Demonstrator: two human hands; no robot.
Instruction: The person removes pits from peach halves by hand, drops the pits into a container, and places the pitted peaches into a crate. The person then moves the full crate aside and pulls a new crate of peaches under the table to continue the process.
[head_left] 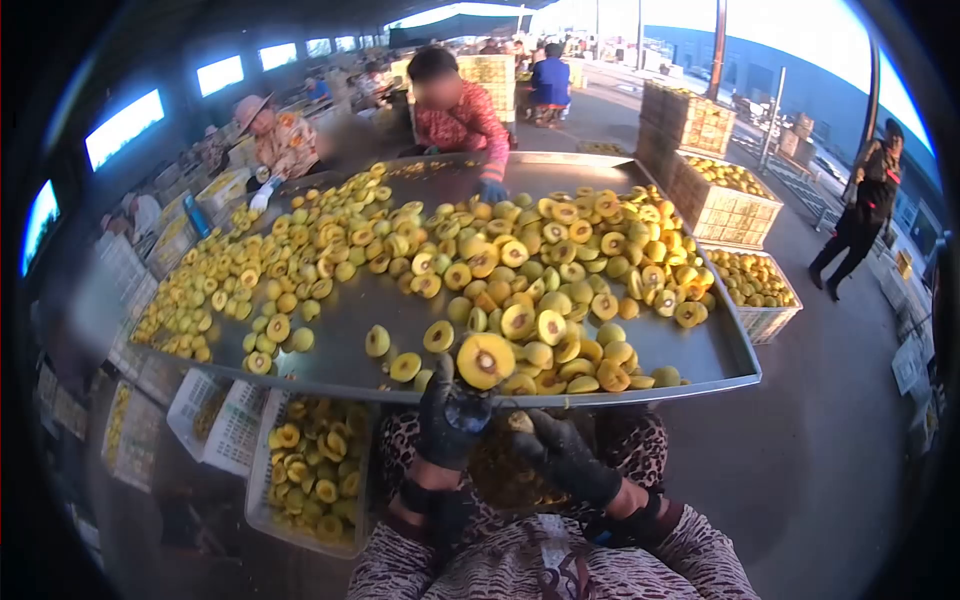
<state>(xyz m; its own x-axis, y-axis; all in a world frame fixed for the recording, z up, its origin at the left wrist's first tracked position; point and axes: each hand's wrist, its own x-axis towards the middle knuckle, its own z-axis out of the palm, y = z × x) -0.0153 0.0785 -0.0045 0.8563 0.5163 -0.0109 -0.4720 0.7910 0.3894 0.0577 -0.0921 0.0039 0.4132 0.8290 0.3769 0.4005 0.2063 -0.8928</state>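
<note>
My left hand [452,420], in a dark glove, is closed on a halved yellow peach [486,360], held upright at the tray's near edge with its cut face and brown centre toward me. My right hand [568,455], also gloved, is just right of it and lower, its fingers pinched together. A small pale lump [521,422] shows at its fingertips; I cannot make out what it is. Just beyond both hands lies a wide metal tray [345,330] heaped with yellow peach halves [520,320], several showing their pits. Between my knees sits a dim container [500,465], partly hidden by my hands.
A white crate [262,490] of peach halves stands below the tray at left, beside more white baskets [240,428]. Across the tray, a person in red [465,120] reaches into the fruit; another wears a hat [252,110]. Stacked crates [725,212] stand right; someone walks [868,205] beyond.
</note>
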